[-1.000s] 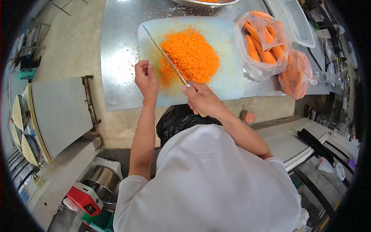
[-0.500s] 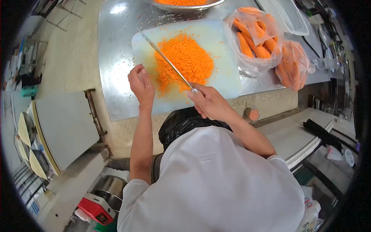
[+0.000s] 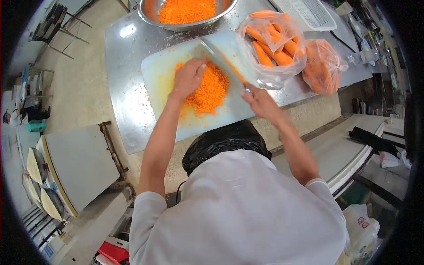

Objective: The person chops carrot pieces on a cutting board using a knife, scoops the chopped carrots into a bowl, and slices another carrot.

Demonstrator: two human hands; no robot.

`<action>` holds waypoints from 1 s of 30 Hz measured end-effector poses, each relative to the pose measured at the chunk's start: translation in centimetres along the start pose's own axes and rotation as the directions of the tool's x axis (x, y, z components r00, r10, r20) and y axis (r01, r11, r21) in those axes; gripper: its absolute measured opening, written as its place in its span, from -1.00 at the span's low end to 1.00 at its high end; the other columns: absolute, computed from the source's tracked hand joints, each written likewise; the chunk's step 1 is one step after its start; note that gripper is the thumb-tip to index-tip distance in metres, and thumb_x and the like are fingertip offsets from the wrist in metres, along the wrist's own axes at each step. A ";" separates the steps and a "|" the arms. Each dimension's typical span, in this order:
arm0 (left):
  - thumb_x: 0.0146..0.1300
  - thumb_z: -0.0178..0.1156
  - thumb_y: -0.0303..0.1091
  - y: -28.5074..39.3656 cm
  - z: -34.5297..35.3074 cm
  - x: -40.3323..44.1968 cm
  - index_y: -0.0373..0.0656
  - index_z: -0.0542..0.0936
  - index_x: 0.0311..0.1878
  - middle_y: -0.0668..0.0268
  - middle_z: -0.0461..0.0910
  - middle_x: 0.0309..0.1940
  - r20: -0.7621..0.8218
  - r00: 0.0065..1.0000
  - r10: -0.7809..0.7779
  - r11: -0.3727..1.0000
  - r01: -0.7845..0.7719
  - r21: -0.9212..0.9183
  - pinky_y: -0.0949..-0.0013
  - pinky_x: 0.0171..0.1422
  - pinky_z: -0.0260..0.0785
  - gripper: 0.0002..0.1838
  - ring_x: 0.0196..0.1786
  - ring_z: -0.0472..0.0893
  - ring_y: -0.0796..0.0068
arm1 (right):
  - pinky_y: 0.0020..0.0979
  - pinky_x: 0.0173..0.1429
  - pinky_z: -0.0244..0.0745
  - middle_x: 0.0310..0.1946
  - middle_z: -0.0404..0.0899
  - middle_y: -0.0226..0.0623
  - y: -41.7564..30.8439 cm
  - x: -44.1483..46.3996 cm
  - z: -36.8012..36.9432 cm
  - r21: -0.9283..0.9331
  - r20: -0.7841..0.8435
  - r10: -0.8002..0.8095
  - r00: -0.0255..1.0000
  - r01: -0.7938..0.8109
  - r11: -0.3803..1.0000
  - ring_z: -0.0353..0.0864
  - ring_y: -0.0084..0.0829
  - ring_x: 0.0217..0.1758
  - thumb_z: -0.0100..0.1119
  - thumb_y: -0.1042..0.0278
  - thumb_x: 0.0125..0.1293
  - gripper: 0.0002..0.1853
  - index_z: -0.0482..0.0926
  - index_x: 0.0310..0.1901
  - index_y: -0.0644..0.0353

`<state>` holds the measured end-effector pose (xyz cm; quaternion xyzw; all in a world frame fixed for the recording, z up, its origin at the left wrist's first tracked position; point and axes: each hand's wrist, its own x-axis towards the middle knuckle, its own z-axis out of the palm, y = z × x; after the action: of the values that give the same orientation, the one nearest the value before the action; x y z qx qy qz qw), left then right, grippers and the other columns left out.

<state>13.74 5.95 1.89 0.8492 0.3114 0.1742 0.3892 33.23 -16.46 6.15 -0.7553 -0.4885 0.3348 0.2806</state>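
Observation:
A heap of finely chopped carrot (image 3: 210, 90) lies on the pale cutting board (image 3: 154, 75). My left hand (image 3: 190, 77) rests on the heap's left side, palm down; its fingertips are partly hidden, so whether they are spread or pressed together is unclear. To the right of the heap, my right hand (image 3: 258, 100) is closed on the handle of a knife (image 3: 223, 59). The blade slants up and to the left over the board, with orange bits along it.
A metal bowl of chopped carrot (image 3: 187, 12) stands behind the board. At the right are an open bag of whole carrots (image 3: 276, 44), a closed bag of carrots (image 3: 322, 68) and a white basket (image 3: 309, 15). A black bag (image 3: 225, 143) hangs below the table edge.
My left hand has moved from beside the heap onto it. My right hand has carried the knife to the heap's right side. The view has shifted, showing more of the bowl.

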 end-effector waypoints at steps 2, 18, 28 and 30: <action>0.58 0.05 -0.20 2.2 -0.2 -1.9 -0.17 0.66 0.20 0.01 0.67 0.17 -0.059 0.998 -0.013 0.994 0.019 0.104 0.06 0.41 0.41 -0.65 0.30 0.59 -0.03 | -0.18 -0.31 0.53 -0.58 0.51 -0.03 -2.0 0.4 0.9 0.065 0.116 -0.023 0.993 0.015 0.998 0.62 -0.22 -0.54 0.12 -0.04 0.57 -0.39 0.52 0.29 0.43; 0.71 -0.31 0.07 -0.2 7.5 -7.5 -0.34 0.27 0.58 -0.12 0.28 0.57 -0.681 0.690 -0.244 0.935 0.354 0.024 -0.18 0.72 -0.15 -0.30 0.66 0.15 -0.20 | -0.46 -0.55 0.41 -0.51 0.46 -0.38 -5.2 1.4 1.5 0.413 0.527 0.080 0.846 -0.338 0.846 0.44 -0.56 -0.61 -0.01 -0.09 0.63 -0.57 0.47 -0.22 0.16; 0.72 -0.31 0.00 -0.6 6.2 -12.4 -0.34 0.36 0.53 -0.09 0.39 0.51 -0.750 0.618 -0.234 0.880 0.463 0.107 -0.11 0.73 -0.10 -0.36 0.64 0.20 -0.14 | -0.42 -0.56 0.38 -0.54 0.47 -0.36 -5.7 1.3 1.6 0.447 0.580 -0.026 0.814 -0.292 0.846 0.45 -0.54 -0.65 0.01 -0.08 0.64 -0.51 0.50 0.09 0.31; 0.72 -0.29 -0.02 -0.7 6.2 -12.3 -0.33 0.38 0.52 -0.06 0.42 0.49 -0.774 0.594 -0.217 0.884 0.456 0.102 -0.11 0.73 -0.10 -0.37 0.63 0.23 -0.13 | -0.43 -0.56 0.38 -0.55 0.46 -0.37 -7.4 0.4 -0.3 0.446 0.598 -0.012 0.801 -0.320 0.836 0.45 -0.55 -0.65 0.01 -0.08 0.64 -0.50 0.50 0.11 0.32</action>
<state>7.63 -5.33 -3.30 0.6743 0.6209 0.3797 0.1246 29.55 -13.39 11.80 -0.5493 -0.3734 0.6910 0.2851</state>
